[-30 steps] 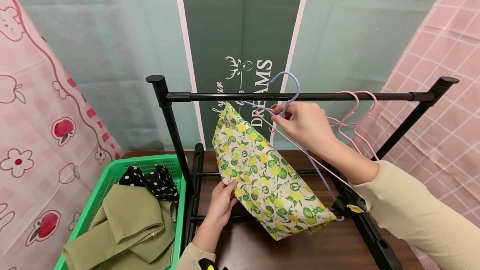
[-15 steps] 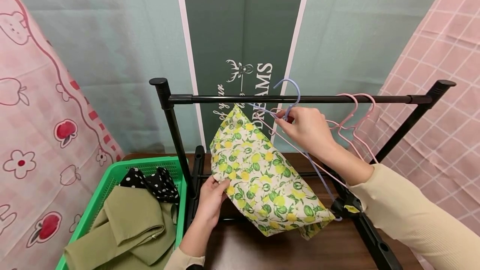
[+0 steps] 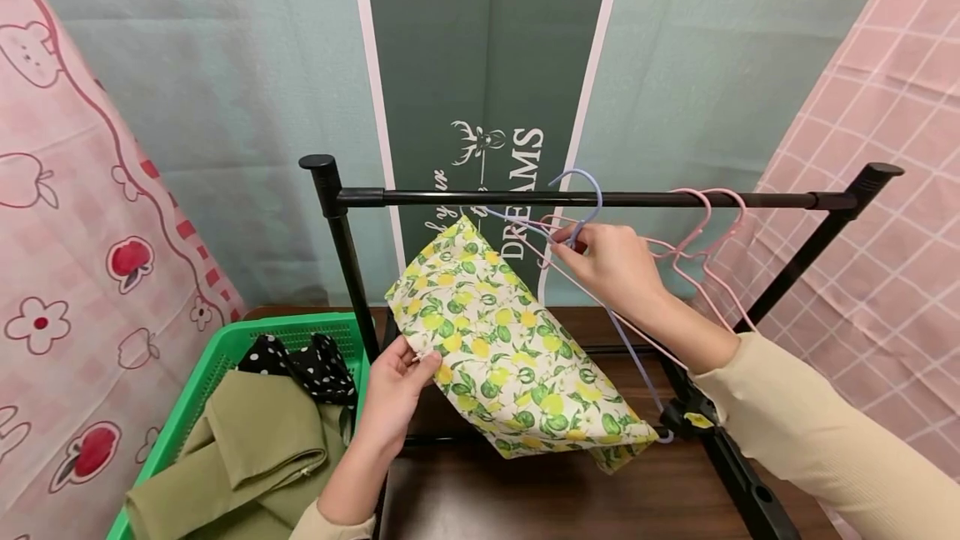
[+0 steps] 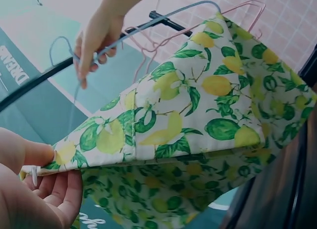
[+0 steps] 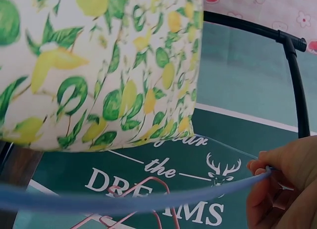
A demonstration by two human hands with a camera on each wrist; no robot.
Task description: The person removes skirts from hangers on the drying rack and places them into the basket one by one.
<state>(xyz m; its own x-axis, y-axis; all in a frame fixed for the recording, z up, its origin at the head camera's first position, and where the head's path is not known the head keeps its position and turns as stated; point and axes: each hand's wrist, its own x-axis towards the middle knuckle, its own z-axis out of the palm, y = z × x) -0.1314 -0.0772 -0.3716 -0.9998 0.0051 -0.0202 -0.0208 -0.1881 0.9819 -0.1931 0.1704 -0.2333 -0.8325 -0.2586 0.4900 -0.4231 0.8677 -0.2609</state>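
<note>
My left hand pinches the left edge of a white lemon-print cloth with green leaves; thumb on top, fingers beneath in the left wrist view. The cloth hangs slantwise along a blue hanger, its upper corner at one end of the hanger and its lower corner near the other. My right hand pinches the hanger just below its hook, seen also in the right wrist view as a blue bar. The hook overlaps the black rail. Much of the hanger is hidden behind the cloth.
Pink hangers hang on the rail at the right, and another pink one lies slanted behind my right hand. A green basket at the left holds olive cloth and black polka-dot fabric. The rack's posts stand on a brown table.
My left hand has moved left, drawing the cloth's left edge outward and spreading it. My right hand and the blue hanger have sunk slightly.
</note>
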